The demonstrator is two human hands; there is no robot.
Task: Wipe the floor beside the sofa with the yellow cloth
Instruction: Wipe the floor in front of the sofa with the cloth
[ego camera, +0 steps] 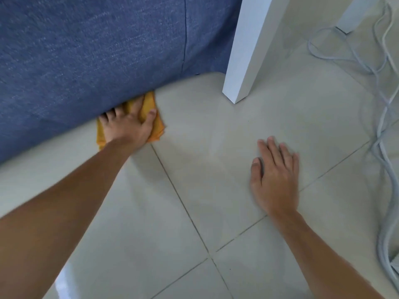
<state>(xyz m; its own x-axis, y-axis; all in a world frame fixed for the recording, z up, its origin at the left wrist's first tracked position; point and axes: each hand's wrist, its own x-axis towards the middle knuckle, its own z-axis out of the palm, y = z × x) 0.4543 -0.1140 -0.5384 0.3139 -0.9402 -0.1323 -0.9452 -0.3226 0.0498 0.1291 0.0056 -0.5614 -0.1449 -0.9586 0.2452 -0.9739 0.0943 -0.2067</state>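
A folded yellow cloth (158,126) lies flat on the pale tiled floor (216,130), right at the lower edge of the blue sofa (86,50). My left hand (127,124) presses down on the cloth with fingers spread; the fingertips reach the sofa's edge, and part of the cloth is hidden under the hand and the sofa. My right hand (275,175) rests palm down on a bare tile to the right, fingers together, holding nothing.
A white furniture leg (244,61) stands on the floor just right of the sofa. A second white leg (354,14) is at the top right. Several grey cables (382,137) trail along the right edge. Dark grout lines cross the tiles.
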